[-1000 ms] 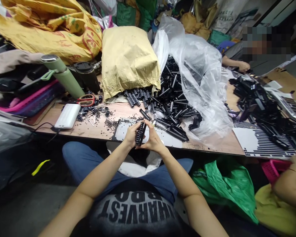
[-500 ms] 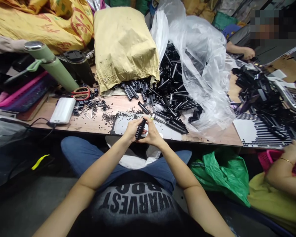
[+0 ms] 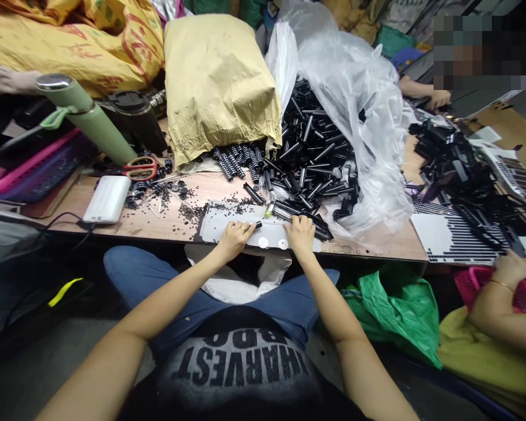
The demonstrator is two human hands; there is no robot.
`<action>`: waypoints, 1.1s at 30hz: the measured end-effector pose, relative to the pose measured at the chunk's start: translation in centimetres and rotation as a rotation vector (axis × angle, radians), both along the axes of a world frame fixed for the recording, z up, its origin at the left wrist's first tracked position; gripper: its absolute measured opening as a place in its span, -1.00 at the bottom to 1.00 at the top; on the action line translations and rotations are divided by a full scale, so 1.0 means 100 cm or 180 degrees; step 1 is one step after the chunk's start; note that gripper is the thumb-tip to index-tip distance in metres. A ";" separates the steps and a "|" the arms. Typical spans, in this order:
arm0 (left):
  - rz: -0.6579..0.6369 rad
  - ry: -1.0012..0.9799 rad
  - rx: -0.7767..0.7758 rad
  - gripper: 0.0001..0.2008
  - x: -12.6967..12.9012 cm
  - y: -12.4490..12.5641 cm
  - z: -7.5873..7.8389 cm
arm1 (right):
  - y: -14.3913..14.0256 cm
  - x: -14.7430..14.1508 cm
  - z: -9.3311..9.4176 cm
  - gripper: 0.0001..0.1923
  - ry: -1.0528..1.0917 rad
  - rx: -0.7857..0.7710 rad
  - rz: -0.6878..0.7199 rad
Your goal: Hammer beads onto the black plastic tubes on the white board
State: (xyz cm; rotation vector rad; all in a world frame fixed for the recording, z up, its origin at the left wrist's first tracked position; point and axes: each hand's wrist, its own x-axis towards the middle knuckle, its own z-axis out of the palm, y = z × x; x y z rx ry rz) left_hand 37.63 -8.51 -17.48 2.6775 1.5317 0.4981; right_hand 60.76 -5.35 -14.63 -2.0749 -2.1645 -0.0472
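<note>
Half-hidden black part (image 3: 257, 224) under left hand (image 3: 234, 236)

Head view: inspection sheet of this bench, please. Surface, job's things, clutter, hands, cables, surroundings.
Surface: wooden table, strewn with small black bits; white sheet at the near edge.
Job's things: black tubes spilling from a clear plastic bag; ribbed black parts under a tan sack.
Clutter: red scissors, green flask, white power bank, black cup.
Hands: left hand grips a small black part on the sheet; right hand rests on the nearest tubes.
Cables: black cable at the power bank.
Surroundings: co-worker's hand at right; green bag below.
</note>
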 end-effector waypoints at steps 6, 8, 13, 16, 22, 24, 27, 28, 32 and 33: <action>0.0010 0.0153 0.0416 -0.62 -0.006 0.004 0.003 | 0.019 0.019 0.002 -0.75 -0.0527 -0.0003 0.0379; -0.0005 0.0093 0.0375 -0.60 -0.006 0.004 0.003 | 0.013 0.014 0.006 -0.75 -0.0367 -0.0073 0.0340; 0.0025 -0.0012 0.0293 -0.59 -0.007 0.003 -0.003 | -0.030 -0.004 0.022 -0.63 0.0997 -0.0260 0.0160; 0.0101 -0.0016 0.0245 -0.57 -0.004 0.001 -0.005 | -0.053 -0.015 0.029 -0.65 0.0998 -0.0565 0.0216; 0.0264 0.0035 0.0059 -0.50 0.024 -0.011 -0.006 | -0.064 -0.039 0.049 -0.59 0.1083 -0.0432 0.0314; 0.0259 0.0093 0.0002 -0.43 0.033 -0.013 -0.009 | -0.064 -0.055 0.052 -0.56 0.1121 -0.0420 0.0677; 0.0200 0.0073 -0.0060 -0.44 0.036 -0.009 -0.012 | -0.064 -0.077 0.053 -0.60 0.0557 -0.0985 0.1105; 0.0158 0.0039 -0.0090 -0.45 0.035 -0.007 -0.012 | -0.064 -0.081 0.053 -0.61 0.0390 -0.1139 0.1108; 0.0320 -0.0035 -0.0443 -0.56 0.028 -0.005 0.004 | -0.057 -0.068 0.058 -0.59 0.0334 -0.1016 0.0664; 0.0331 -0.0026 -0.0562 -0.60 0.026 -0.006 0.011 | -0.054 -0.060 0.058 -0.59 0.0340 -0.0935 0.0525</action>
